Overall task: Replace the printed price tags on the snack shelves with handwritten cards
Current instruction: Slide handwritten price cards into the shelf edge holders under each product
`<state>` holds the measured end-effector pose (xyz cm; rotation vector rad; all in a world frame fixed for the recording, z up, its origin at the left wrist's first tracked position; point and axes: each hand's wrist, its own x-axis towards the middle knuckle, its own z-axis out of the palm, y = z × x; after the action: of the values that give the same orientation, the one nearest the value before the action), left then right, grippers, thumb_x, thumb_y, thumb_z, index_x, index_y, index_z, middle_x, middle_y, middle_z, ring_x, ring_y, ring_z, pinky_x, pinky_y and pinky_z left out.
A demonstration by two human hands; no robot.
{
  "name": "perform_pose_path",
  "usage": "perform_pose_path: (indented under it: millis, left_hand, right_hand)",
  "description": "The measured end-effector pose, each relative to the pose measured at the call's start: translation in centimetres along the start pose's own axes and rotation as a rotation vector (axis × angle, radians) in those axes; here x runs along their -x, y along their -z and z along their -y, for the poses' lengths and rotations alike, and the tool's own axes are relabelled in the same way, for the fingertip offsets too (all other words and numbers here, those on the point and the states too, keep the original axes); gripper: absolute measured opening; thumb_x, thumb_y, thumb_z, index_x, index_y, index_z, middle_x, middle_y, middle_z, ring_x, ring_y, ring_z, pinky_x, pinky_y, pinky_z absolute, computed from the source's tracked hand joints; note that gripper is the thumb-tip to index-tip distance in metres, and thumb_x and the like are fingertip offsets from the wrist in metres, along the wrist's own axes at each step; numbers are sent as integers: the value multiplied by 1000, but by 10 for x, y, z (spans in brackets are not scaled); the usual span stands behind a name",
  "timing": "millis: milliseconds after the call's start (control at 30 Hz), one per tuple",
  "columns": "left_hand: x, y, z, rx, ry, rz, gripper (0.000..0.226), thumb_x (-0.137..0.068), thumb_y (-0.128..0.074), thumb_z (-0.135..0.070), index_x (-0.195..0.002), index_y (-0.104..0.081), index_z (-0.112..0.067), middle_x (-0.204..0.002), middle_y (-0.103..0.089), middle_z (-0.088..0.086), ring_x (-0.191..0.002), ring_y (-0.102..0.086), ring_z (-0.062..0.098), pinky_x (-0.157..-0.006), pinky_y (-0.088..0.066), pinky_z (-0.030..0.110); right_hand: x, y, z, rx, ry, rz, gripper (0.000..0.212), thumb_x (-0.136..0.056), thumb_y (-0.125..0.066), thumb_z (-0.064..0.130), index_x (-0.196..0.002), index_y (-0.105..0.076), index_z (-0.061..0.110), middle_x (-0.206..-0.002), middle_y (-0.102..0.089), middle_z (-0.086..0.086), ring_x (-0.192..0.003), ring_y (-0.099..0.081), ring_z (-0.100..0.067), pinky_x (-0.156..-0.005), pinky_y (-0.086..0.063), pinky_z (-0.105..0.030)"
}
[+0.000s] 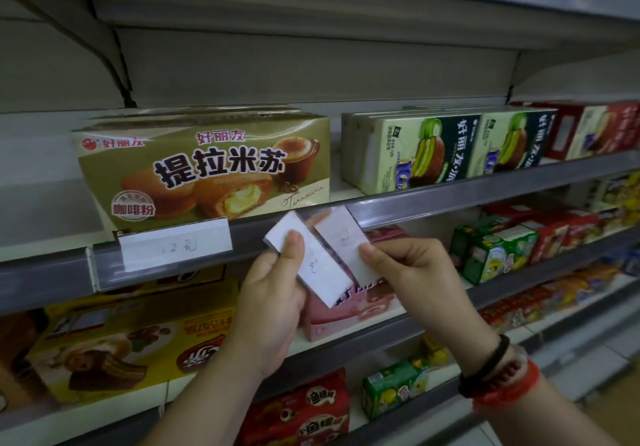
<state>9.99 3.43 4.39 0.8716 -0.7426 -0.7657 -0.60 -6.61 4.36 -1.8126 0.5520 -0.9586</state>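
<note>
My left hand [273, 293] pinches a small stack of white handwritten cards [311, 265], thumb on top, tilted in front of the grey shelf rail [450, 199]. My right hand [412, 265] holds a single white card [341, 237] by its lower end, its upper end touching the rail just right of the tiramisu box [204, 168]. A handwritten card [176, 244] sits in the rail's clear holder below that box's left part.
Green pie boxes [446, 151] and red boxes [595, 130] stand on the same shelf to the right. Below are a yellow cake box [114, 348], a pink box [349, 307] behind my hands, green boxes [498, 251] and red snack bags [304, 411].
</note>
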Motion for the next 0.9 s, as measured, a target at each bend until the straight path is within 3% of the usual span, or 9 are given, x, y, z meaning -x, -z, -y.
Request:
perform_pose_path:
  millis: [67,233,367,433,500,600,733,800,900]
  left_hand:
    - [-3,2,-5,-60,-14,-3,28,-89,-39,-28,-96,-66,-22,-78,-75,-5,-76,-69,7,-65,-56,22]
    - [-10,5,-15,-291,-8,-54,30,-92,-41,-15,-92,-70,-23,-63,-46,-3,-51,-46,3,-65,-42,23]
    - [-11,-5,-21,-589,-13,-21,22,-89,-49,-20,-84,-69,-30,-49,-61,-17,-51,-57,-1,-47,-41,10]
    - [-15,-12,-22,-752,-73,-34,10,-83,-58,-30,-83,-68,-32,-66,-69,-22,-65,-60,-12,-45,-43,5]
    - [-22,-18,-21,-987,-138,-55,8,-76,-64,-36,-83,-67,-32,-72,-69,-12,-72,-62,-2,-51,-46,8]
    - [-36,-38,-19,-1188,-207,-79,11,-74,-68,-32,-85,-63,-34,-52,-51,-10,-53,-51,5,-48,-37,12]
    - [-57,-68,-8,-1353,-209,-91,8,-77,-67,-31,-74,-60,-34,-59,-49,-11,-56,-47,5,-47,-30,15]
    - [-69,-84,0,-1387,-191,-90,14,-77,-66,-32,-65,-59,-33,-67,-60,-9,-64,-55,6,-50,-35,19]
    - [-88,-109,12,-1405,-191,-116,16,-76,-67,-32,-63,-59,-31,-70,-61,-10,-67,-55,5,-53,-36,22]
  right_hand:
    - [0,8,0,4,-1,0,20,-84,-57,15,-70,-71,9,-73,-68,-29,-64,-63,-47,-62,-54,-59]
    - [1,27,0,68,-21,142,17,-86,-52,11,-79,-64,1,-53,-61,-9,-46,-60,-17,-52,-54,-35]
    - [-11,40,-2,134,-9,216,14,-85,-55,13,-73,-64,13,-43,-58,3,-42,-55,-10,-47,-47,-27]
    - [-20,46,-3,159,15,240,16,-84,-57,14,-70,-63,19,-44,-58,3,-43,-54,-12,-48,-47,-29]
    - [-30,51,-5,177,46,264,16,-84,-57,17,-71,-64,21,-52,-60,0,-45,-55,-13,-49,-49,-31]
    - [-45,65,-9,167,84,299,15,-83,-58,20,-70,-64,23,-61,-63,-17,-49,-57,-18,-53,-52,-38]
    - [-64,98,-16,168,123,337,17,-83,-59,23,-67,-64,26,-67,-63,-27,-55,-57,-32,-57,-51,-52]
    - [-75,117,-21,164,161,358,16,-83,-59,24,-68,-65,25,-62,-65,-19,-55,-59,-32,-56,-51,-46]
    - [-93,147,-29,149,200,349,14,-82,-60,16,-70,-63,23,-47,-62,11,-45,-55,-2,-48,-45,-19]
